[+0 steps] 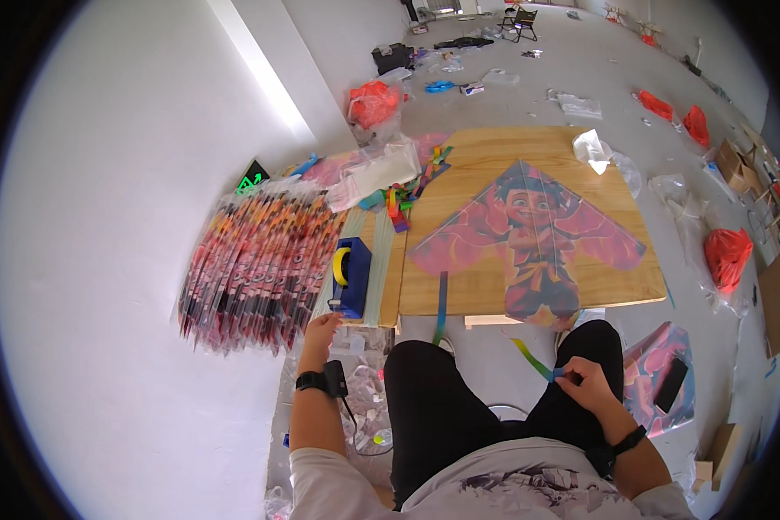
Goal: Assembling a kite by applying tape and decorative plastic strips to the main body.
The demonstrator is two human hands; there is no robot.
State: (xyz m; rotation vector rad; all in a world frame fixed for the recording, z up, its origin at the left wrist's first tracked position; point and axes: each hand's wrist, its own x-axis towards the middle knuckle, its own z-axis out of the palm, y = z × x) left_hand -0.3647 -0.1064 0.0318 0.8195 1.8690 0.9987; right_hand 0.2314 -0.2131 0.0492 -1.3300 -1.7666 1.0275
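Note:
A kite (537, 234) printed with a cartoon figure lies spread on the wooden table (459, 156). To its left stands a blue tape dispenser (355, 282) carrying a yellow-cored roll (341, 266). My left hand (322, 334) is at the dispenser's near end, fingers pinched together; whatever is between them is too small to make out. Above my right thigh, my right hand (585, 386) pinches a rainbow ribbon (533, 357), whose green-yellow end points up and left. Another ribbon (443, 303) hangs from the kite's left side over the table's front edge.
Many bagged kites (260, 269) are stacked at the left by the wall. Coloured ribbon rolls (397, 208) and a white plastic bag (377, 178) lie behind the dispenser. A crumpled white paper (591, 151) sits far right. A phone (670, 386) rests on another printed kite (641, 368).

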